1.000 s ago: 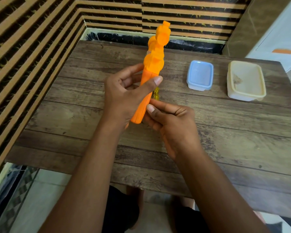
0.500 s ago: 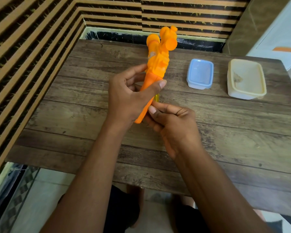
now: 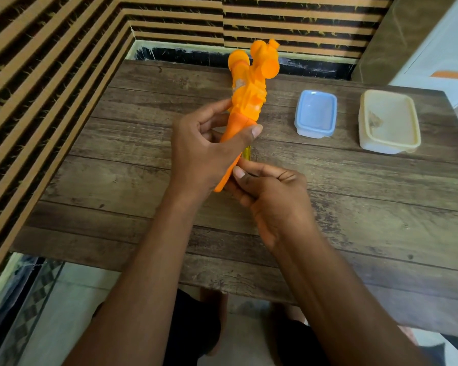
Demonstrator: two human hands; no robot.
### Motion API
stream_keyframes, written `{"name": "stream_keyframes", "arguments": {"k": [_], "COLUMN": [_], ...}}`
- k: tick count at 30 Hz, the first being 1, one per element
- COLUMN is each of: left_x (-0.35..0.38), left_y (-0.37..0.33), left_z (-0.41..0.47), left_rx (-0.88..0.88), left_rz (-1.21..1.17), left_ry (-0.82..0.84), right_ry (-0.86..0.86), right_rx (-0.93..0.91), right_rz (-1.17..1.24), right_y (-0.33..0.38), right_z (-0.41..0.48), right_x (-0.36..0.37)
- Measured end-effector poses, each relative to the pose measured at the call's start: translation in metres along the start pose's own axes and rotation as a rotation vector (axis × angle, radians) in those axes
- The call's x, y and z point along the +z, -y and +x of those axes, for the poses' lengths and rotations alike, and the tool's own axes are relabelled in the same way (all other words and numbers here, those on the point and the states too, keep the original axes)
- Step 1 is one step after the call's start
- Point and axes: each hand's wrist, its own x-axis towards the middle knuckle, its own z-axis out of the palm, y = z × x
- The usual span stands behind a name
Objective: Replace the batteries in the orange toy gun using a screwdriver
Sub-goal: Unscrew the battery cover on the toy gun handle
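On my feed the desk [image 3: 117, 180] carries two closed tubs toward its far right corner. The nearer-in one is a small clear tub with a pale blue lid [image 3: 315, 113]; I cannot tell what is in it. Just beside it, closer to the desk's right edge, sits a larger cream tub [image 3: 389, 122] with its lid on. A brownish smudge shows through the lid at its left end, and I cannot make out what it is.

The left grip [image 3: 204, 154], a bare hand, reaches in from the near edge and is wrapped round the handle of the orange toy gun [image 3: 249, 96]. Its thumb lies across the front and its fingers are curled behind. The gun is held above the middle of the desk, tilted, with its knobbly top toward the far edge and its butt pointing down to the near side.

The right grip [image 3: 273, 199] sits just below and right of the butt, fingers curled, thumb tip against the handle's lower edge. A short yellow translucent piece, the screwdriver [image 3: 247, 153], pokes up from those curled fingers, close against the gun. Its tip is hidden.

I can read no lettering on the gun or the tubs at this size.
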Motion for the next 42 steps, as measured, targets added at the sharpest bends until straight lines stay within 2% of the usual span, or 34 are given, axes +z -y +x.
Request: {"name": "stream_keyframes", "arguments": {"k": [21,27,42], "left_x": [0.0071,0.0049,0.0063], "left_y": [0.0031,0.0055,0.0052], "left_z": [-0.0018,0.0006,-0.0012], "left_rx": [0.054,0.064,0.067], "left_rz": [0.090,0.100,0.140], "left_ry": [0.034,0.017,0.037], "right_ry": [-0.056,0.009,-0.030], "right_rx": [0.158,0.170,0.184], "right_rz": [0.217,0.229,0.240], "right_y": [0.0007,0.0012,-0.0019], "right_z": [-0.0004,0.0010,0.0074], "right_x": [0.0056,0.0017,0.0038]}}
